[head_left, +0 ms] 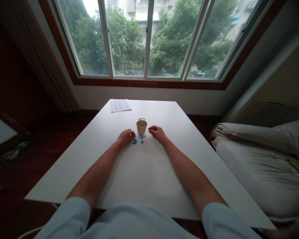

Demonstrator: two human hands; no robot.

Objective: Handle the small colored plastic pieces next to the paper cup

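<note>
A beige paper cup stands upright on the white table, its mouth facing up. Small blue pieces of some kind lie in front of it, their exact form too small to make out. To the cup's left my left hand rests on the table, fingers loosely bent near the blue pieces and nothing visible in them. On the other side my right hand rests with its fingers stretched toward the cup, apart from it and holding nothing.
Behind the cup lies a thin dark loop. Printed sheets of paper lie at the far left corner of the table. A padded sofa stands on the right, and a wide window is beyond the far edge.
</note>
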